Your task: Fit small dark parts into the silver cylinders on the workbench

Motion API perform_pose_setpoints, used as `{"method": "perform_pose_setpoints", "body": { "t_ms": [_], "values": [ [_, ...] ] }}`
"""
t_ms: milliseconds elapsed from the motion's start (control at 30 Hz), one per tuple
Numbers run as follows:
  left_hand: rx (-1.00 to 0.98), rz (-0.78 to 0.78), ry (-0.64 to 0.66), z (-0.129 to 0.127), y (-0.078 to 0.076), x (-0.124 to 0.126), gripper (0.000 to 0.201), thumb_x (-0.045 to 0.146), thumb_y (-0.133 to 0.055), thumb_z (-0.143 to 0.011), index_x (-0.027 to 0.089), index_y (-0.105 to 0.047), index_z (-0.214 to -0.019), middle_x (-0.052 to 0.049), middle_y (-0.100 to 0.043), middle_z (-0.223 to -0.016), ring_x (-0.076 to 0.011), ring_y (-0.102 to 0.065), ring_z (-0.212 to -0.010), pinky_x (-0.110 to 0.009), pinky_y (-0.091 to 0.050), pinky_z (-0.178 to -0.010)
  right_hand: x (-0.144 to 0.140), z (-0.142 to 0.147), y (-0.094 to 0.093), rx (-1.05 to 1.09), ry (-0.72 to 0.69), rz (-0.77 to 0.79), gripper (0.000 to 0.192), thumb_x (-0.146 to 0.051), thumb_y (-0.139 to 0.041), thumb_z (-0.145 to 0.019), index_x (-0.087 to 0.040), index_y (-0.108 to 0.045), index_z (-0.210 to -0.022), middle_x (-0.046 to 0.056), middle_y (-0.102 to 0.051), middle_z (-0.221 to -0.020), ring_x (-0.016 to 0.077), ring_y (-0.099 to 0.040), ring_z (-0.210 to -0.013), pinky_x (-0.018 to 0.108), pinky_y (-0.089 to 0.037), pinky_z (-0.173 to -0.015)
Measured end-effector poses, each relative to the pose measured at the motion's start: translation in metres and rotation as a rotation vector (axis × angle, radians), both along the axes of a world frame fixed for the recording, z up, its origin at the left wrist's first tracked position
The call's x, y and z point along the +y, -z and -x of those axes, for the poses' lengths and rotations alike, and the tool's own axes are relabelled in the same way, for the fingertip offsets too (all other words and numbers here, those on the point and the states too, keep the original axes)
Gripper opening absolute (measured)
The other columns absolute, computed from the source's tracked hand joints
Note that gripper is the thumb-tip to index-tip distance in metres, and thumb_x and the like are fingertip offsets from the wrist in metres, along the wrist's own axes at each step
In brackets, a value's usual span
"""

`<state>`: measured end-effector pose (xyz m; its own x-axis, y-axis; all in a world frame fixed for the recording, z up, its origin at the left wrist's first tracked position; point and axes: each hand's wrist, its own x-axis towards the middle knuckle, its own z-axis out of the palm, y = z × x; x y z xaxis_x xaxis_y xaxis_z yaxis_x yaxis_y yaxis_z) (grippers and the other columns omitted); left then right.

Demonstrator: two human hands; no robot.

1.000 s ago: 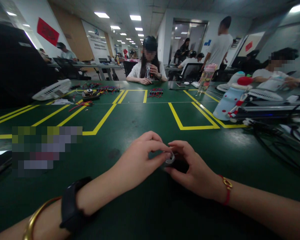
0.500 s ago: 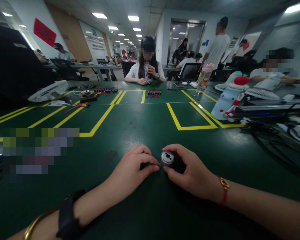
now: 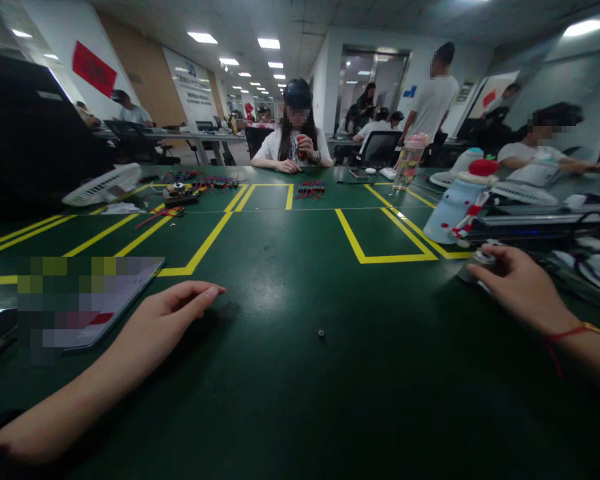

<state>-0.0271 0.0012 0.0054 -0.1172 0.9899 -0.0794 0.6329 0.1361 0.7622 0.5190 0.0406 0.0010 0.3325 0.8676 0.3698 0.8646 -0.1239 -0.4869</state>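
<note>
Fingers of my right hand (image 3: 517, 287) are curled around a small silver-and-black cylindrical part (image 3: 481, 259), held at the far right of the green mat (image 3: 300, 400), close to the tangle of black cables (image 3: 565, 280). Only the metal end of the part shows between thumb and forefinger; the rest is hidden in the grip. My left hand (image 3: 167, 320) lies flat on the mat, fingers loosely extended and holding nothing, just beside the blurred tablet-like slab (image 3: 90, 303) at near left.

Between the hands, well apart from both, a tiny dark ring-shaped piece (image 3: 321, 332) sits alone on the mat. Cannot tell whether it is a washer, a nut or a bearing.

Risk notes, judged from this view:
- The tiny piece is dark on a dark mat and easy to lose; a sweep of either forearm could flick it off the near edge.
- Setting the cylindrical part down by the cables could let it roll under them, since it is round.
- The blue bottle (image 3: 453, 207) lying tilted at far right sits near my right hand; a careless pull back could knock it.

Another person (image 3: 293, 143) is seated at the far side, hands clear of mine.
</note>
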Motion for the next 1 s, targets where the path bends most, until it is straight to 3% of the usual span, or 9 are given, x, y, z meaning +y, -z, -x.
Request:
{"method": "perform_pose_setpoints", "body": {
  "t_ms": [100,167,267,400,533,667,800,900,1000],
  "values": [
    [-0.010,-0.002,0.013,0.001,0.008,0.002,0.047,0.062,-0.055,-0.083,0.026,-0.065,-0.112,0.000,-0.065,-0.093,-0.0209,-0.058,-0.085,-0.030,-0.040,-0.073,-0.003,-0.016,0.003,-0.158,0.078,-0.048,0.059,-0.056,-0.055,-0.075,-0.015,-0.055,-0.119,0.019,-0.062,-0.108,0.0346,-0.060,-0.097,0.053,-0.045,-0.084],
    [0.013,-0.006,0.020,-0.003,0.007,0.002,0.046,0.063,-0.054,-0.083,0.027,-0.065,-0.110,0.000,-0.065,-0.093,-0.0207,-0.057,-0.084,-0.030,-0.040,-0.073,-0.008,0.001,0.002,-0.313,0.056,-0.158,0.067,-0.056,-0.055,-0.076,-0.015,-0.049,-0.128,0.021,-0.054,-0.125,0.0382,-0.049,-0.120,0.055,-0.036,-0.099],
    [0.050,-0.003,0.025,-0.008,0.004,0.001,0.047,0.065,-0.053,-0.083,0.027,-0.066,-0.107,0.000,-0.066,-0.094,-0.0220,-0.058,-0.086,-0.032,-0.039,-0.075,-0.020,0.063,-0.003,-0.427,-0.251,-0.245,0.064,-0.053,-0.056,-0.080,-0.020,-0.046,-0.134,0.015,-0.045,-0.138,0.0332,-0.038,-0.132,0.052,-0.026,-0.110],
    [0.103,-0.003,0.068,-0.008,0.001,0.000,0.044,0.063,-0.052,-0.084,0.027,-0.065,-0.105,0.000,-0.067,-0.100,-0.0241,-0.060,-0.093,-0.034,-0.039,-0.080,-0.042,0.169,-0.005,-0.232,-0.793,0.080,0.052,-0.056,-0.059,-0.080,-0.032,-0.058,-0.126,0.005,-0.045,-0.141,0.0259,-0.041,-0.128,0.047,-0.037,-0.103],
    [0.131,-0.008,0.109,-0.007,0.000,-0.003,0.042,0.062,-0.050,-0.086,0.026,-0.065,-0.103,-0.001,-0.067,-0.103,-0.0246,-0.061,-0.097,-0.035,-0.039,-0.084,-0.049,0.218,-0.003,-0.148,-0.974,0.154,0.026,-0.051,-0.059,-0.084,-0.035,-0.070,-0.101,-0.001,-0.052,-0.135,0.0236,-0.042,-0.126,0.048,-0.035,-0.102],
    [0.141,-0.006,0.113,-0.008,-0.002,-0.002,0.042,0.062,-0.049,-0.086,0.026,-0.065,-0.102,-0.001,-0.068,-0.105,-0.0250,-0.061,-0.097,-0.036,-0.040,-0.083,-0.033,0.181,-0.016,-0.143,-0.839,0.001,0.024,-0.042,-0.053,-0.089,-0.027,-0.070,-0.097,0.003,-0.062,-0.118,0.0185,-0.052,-0.112,0.040,-0.040,-0.097],
    [0.161,-0.024,0.120,-0.011,0.000,0.000,0.041,0.061,-0.049,-0.085,0.027,-0.067,-0.100,0.000,-0.069,-0.103,-0.0242,-0.063,-0.094,-0.035,-0.042,-0.082,-0.011,0.089,-0.038,-0.348,-0.411,-0.216,0.032,-0.045,-0.052,-0.087,-0.020,-0.070,-0.094,0.007,-0.067,-0.106,0.0202,-0.058,-0.102,0.037,-0.041,-0.093],
    [0.159,-0.024,0.125,-0.012,0.001,0.000,0.040,0.061,-0.050,-0.085,0.027,-0.067,-0.098,0.000,-0.069,-0.103,-0.0242,-0.063,-0.094,-0.035,-0.043,-0.082,0.001,0.021,-0.045,-0.493,-0.078,-0.046,0.036,-0.045,-0.050,-0.085,-0.018,-0.070,-0.098,0.011,-0.067,-0.105,0.0231,-0.059,-0.097,0.035,-0.043,-0.083],
    [0.160,-0.035,0.134,-0.011,0.001,-0.001,0.039,0.061,-0.051,-0.085,0.027,-0.068,-0.097,0.000,-0.069,-0.103,-0.0246,-0.064,-0.096,-0.036,-0.043,-0.084,0.008,-0.022,-0.044,-0.464,0.132,0.227,0.043,-0.053,-0.051,-0.081,-0.021,-0.070,-0.102,0.010,-0.068,-0.099,0.0237,-0.060,-0.088,0.034,-0.042,-0.073]
  ]
}}
